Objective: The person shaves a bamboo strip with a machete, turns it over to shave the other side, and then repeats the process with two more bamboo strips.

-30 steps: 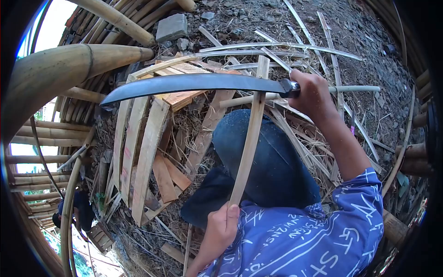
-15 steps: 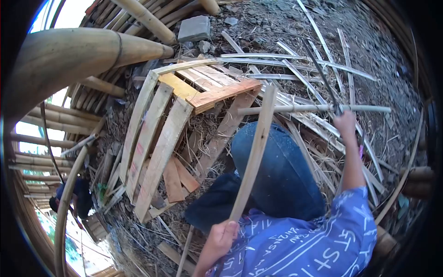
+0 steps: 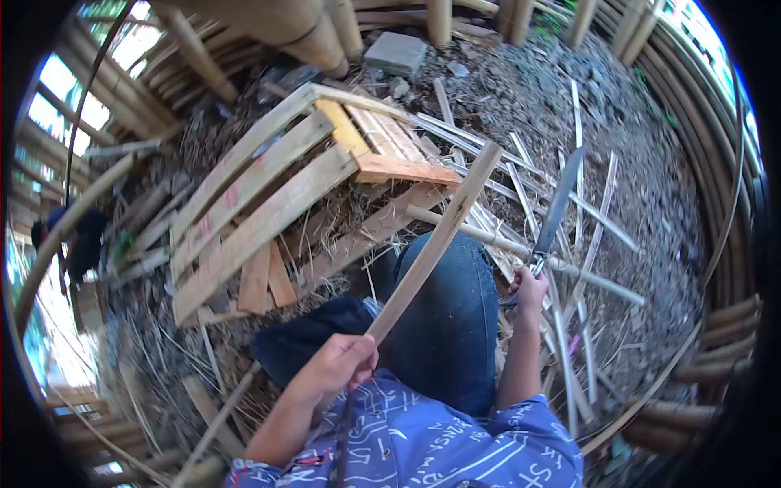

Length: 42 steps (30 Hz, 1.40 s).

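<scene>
My left hand [image 3: 346, 362] is closed round the lower end of a narrow wooden slat [image 3: 431, 248], which slants up across my bent knee. In my right hand [image 3: 529, 290] is the handle of a long machete [image 3: 560, 203], its dark blade pointing up and away from me. A pale bamboo pole [image 3: 598, 281] lies on the ground, passing behind the slat and under the machete's handle end. Left of my knee stands a slatted wooden crate [image 3: 260, 215] with a yellow board and an orange-brown board at its corner.
Split strips [image 3: 606, 215] litter the ground at right. A grey block [image 3: 396, 52] sits at the top, near thick bamboo posts [image 3: 439, 23]. Stacked bamboo [image 3: 691, 138] lines the right side. Another person [image 3: 81, 240] in dark clothing is at far left.
The view has turned and shifted. My right hand has come closer to my knee, and the machete blade now shows broadside. My left hand still grips the slat, further out from my body.
</scene>
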Each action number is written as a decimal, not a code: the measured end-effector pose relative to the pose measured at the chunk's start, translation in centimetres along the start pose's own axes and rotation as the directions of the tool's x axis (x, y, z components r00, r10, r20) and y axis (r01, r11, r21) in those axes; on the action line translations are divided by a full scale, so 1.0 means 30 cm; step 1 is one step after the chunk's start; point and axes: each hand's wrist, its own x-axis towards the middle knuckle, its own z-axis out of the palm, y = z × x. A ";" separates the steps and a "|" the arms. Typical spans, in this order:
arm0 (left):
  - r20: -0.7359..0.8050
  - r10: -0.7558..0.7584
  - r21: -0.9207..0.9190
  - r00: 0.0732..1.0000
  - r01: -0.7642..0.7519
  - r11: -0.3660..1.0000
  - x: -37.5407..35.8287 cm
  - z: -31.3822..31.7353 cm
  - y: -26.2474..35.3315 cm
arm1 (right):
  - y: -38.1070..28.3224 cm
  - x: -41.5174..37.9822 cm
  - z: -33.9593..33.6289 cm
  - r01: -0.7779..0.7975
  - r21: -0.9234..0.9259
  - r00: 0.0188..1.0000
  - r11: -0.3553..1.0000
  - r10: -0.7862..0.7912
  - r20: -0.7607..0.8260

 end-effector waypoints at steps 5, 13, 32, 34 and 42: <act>0.024 -0.032 -0.027 0.999 0.033 0.999 0.023 0.021 0.049 | -0.268 -0.187 0.077 0.047 0.314 0.986 0.948 -0.095 0.138; 0.016 0.004 0.161 1.000 -0.007 0.987 0.083 0.074 0.196 | -0.444 -0.491 0.146 0.042 0.607 0.845 0.793 -0.352 0.402; -0.132 0.498 0.669 0.857 -0.294 0.683 0.172 0.191 0.314 | -0.415 -0.464 0.253 -0.025 0.586 0.881 0.810 -0.259 0.396; -0.121 0.479 0.666 0.869 -0.287 0.688 0.174 0.195 0.326 | -0.417 -0.459 0.250 -0.035 0.585 0.881 0.810 -0.251 0.401; -0.095 0.412 0.649 0.906 -0.258 0.716 0.194 0.177 0.336 | -0.404 -0.463 0.243 0.069 0.594 0.871 0.802 -0.338 0.355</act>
